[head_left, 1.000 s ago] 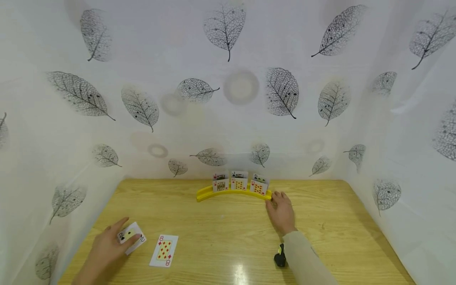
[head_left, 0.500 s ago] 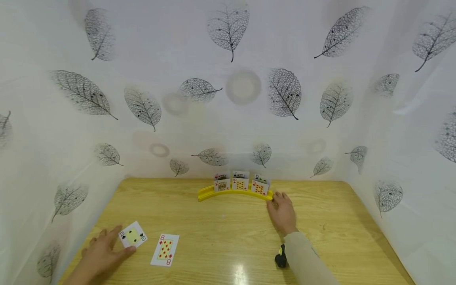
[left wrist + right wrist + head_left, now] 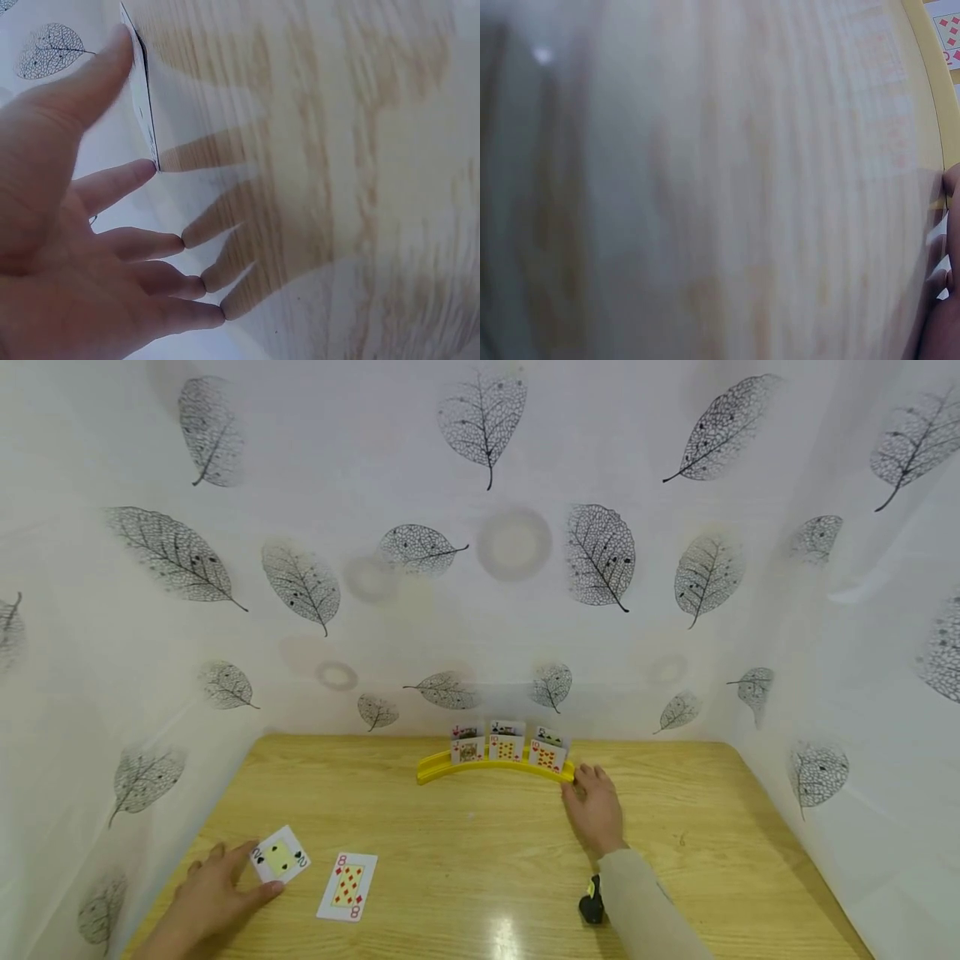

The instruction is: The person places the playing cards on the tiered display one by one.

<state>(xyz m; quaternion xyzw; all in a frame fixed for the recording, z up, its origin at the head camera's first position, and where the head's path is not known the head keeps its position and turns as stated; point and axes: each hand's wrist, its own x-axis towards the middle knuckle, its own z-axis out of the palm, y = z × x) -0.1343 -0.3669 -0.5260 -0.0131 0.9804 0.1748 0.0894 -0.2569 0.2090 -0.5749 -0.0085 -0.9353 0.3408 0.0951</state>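
A two of spades point(image 3: 280, 856) lies face up on the table at the left. My left hand point(image 3: 206, 889) is spread beside it, the thumb point(image 3: 112, 71) and the index finger point(image 3: 124, 184) at its edges; the other fingertips rest on the tabletop. Whether more cards lie under it, I cannot tell. To its right lies an eight of diamonds point(image 3: 347, 887). A curved yellow card holder point(image 3: 450, 768) stands at the back, with pairs of cards upright in it, among them a ten of diamonds point(image 3: 506, 748) and a ten of hearts point(image 3: 547, 756). My right hand point(image 3: 596, 810) grips its right end.
A small black and yellow object point(image 3: 591, 902) lies beside the right sleeve point(image 3: 645, 902). White curtains point(image 3: 510, 635) with a leaf print enclose the wooden table point(image 3: 450, 835) at the back and on both sides.
The thumb of my left hand has come off the face of the two of spades, and the hand has drawn back left to its edge. My right hand has stayed on the card holder.
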